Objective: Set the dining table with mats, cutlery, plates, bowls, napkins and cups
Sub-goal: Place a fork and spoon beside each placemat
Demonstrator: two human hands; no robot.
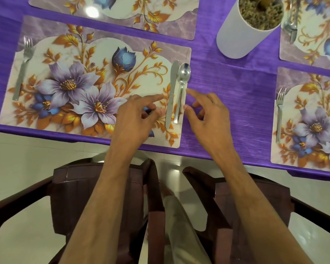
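Note:
A floral mat (88, 54) lies on the purple tablecloth (227, 92) in front of me. A fork (22, 69) rests on its left edge. A knife (171, 92) and a spoon (181, 86) lie side by side on its right edge. My left hand (135, 115) hovers just left of the knife, forefinger stretched toward it, holding nothing. My right hand (208, 111) hovers just right of the spoon, fingers loosely bent, holding nothing. A second mat (312, 119) at the right carries a fork (279, 113).
A tall white pot (242, 33) with dry filling stands behind the spoon. More mats lie at the back (122, 14) and far right (312, 35), the latter with cutlery (291, 23). Two dark brown chairs (95, 197) stand below the table edge.

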